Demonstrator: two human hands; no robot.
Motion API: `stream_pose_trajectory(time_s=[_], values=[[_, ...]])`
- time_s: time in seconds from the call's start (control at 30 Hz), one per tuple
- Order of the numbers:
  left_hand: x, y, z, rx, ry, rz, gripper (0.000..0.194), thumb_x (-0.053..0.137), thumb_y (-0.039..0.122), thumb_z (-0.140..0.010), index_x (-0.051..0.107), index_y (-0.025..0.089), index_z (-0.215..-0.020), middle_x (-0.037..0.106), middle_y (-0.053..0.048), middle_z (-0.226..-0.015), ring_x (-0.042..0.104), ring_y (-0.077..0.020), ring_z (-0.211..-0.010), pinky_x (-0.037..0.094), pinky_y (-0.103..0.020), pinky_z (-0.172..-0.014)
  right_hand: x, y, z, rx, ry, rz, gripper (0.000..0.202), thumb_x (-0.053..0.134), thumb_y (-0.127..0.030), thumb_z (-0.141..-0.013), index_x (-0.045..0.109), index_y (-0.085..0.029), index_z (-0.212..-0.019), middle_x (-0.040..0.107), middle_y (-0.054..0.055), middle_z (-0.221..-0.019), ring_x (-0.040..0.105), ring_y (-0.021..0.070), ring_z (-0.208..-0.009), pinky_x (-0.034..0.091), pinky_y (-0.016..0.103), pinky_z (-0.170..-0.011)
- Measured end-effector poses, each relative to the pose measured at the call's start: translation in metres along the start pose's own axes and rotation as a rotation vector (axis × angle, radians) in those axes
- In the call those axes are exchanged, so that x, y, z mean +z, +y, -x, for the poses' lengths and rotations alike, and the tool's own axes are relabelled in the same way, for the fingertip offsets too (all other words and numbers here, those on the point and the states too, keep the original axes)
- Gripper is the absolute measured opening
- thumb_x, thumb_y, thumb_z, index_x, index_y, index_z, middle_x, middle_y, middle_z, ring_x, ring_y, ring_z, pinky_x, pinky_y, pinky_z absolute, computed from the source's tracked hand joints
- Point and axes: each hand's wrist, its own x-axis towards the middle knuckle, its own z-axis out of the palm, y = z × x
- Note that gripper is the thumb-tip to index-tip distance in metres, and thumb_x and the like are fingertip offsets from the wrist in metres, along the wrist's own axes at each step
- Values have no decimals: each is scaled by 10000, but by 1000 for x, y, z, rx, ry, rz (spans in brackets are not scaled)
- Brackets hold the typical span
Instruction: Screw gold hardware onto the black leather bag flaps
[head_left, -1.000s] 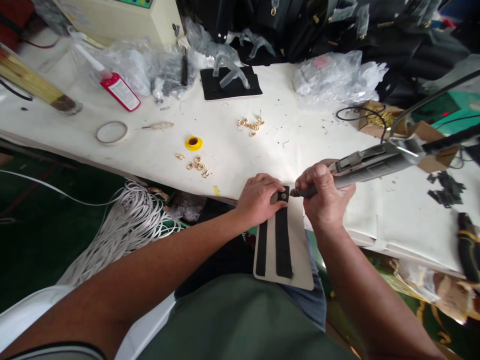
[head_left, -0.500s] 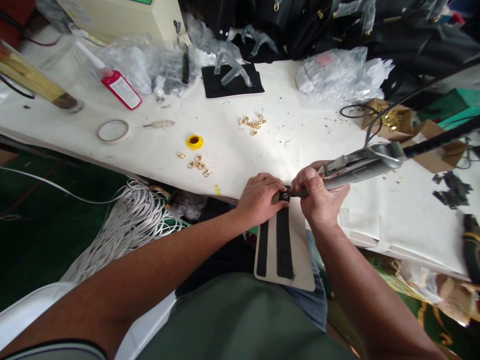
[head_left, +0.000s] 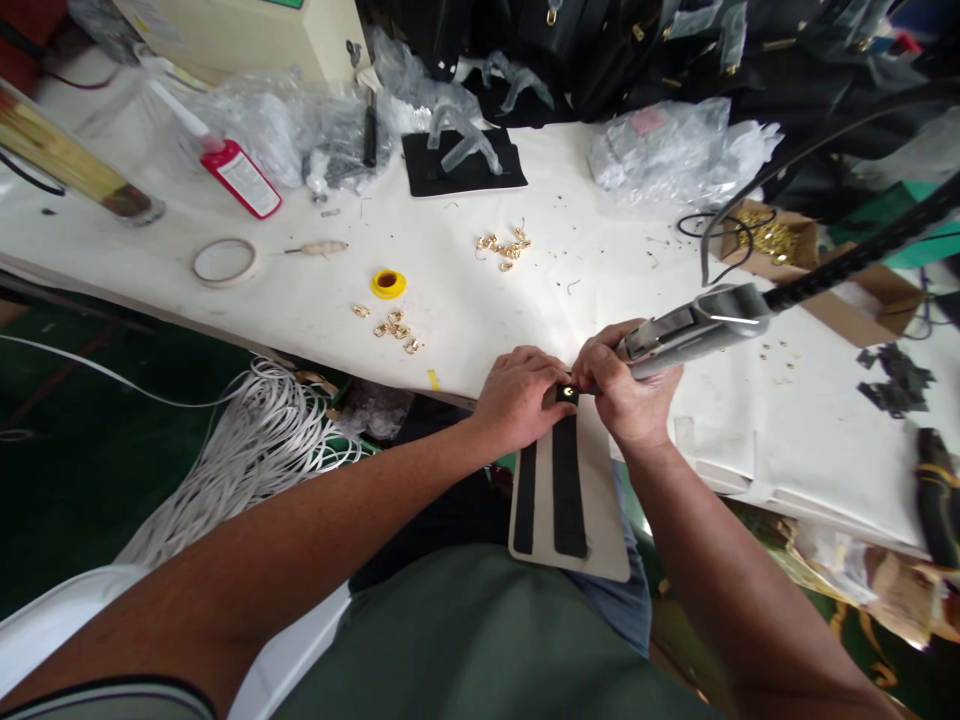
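Observation:
At the table's front edge, my left hand point(head_left: 521, 400) pinches the top end of a black strap point(head_left: 568, 490), with a small gold fastener point(head_left: 568, 392) showing beside its fingertips. The strap lies on a beige panel point(head_left: 604, 520) that hangs past the edge toward my lap; a narrower black strip point(head_left: 526, 500) runs alongside. My right hand point(head_left: 634, 395) is closed around the front of a grey, lever-type power screwdriver point(head_left: 694, 330), held slanted with its tip beside the gold fastener. Fingers partly cover the tip, so I cannot tell whether it touches.
Gold metal clasps point(head_left: 506, 245) lie in small piles near a yellow tape roll point(head_left: 388, 284). A red bottle point(head_left: 240, 178), plastic bags point(head_left: 675, 150) and a black panel point(head_left: 465, 162) sit farther back. The screwdriver's dark cable point(head_left: 847, 255) crosses above cardboard boxes point(head_left: 847, 300) at right.
My right hand and the screwdriver have shifted slightly left, toward my left fingertips. The fastener now shows bright gold. My left hand and the panel have barely moved.

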Motion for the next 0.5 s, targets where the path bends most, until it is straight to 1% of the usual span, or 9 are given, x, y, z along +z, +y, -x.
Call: stream_pose_trajectory(time_s=[0.1,0.2,0.33,0.5], values=[[0,1,0,-4,-15,-16,288,842,363,-849,726,275,-1098,752,-29,-1248,568,-295,-1302,455,-492,-1060,-2,0,-1,-17,-39,-18,282,735,-384,-865,617,-235,-657,581,-13,-580,532,152,-504,462,305,-477],[1,2,0,1,-20,-40,297,827,367,-859,724,289,-1126,737,-30,-1248,564,-299,-1295,460,-493,-1045,-3,1,-2,-43,-62,-39,348,763,-454,-871,609,-238,-645,576,-13,-578,532,150,-496,463,301,-467],[2,1,0,9,-10,-49,278,811,364,-873,740,312,-1137,721,-25,-1280,557,-298,-1299,459,-491,-1046,-4,5,-2,-52,-24,-27,406,790,-533,-850,589,-245,-647,564,-17,-591,527,145,-507,486,299,-478],[3,2,0,-1,5,-32,270,836,358,-850,753,297,-1099,738,-6,-1267,566,-289,-1287,458,-491,-1051,-7,8,0,-42,17,4,388,771,-540,-856,584,-247,-684,556,-13,-627,547,154,-550,524,310,-512]])
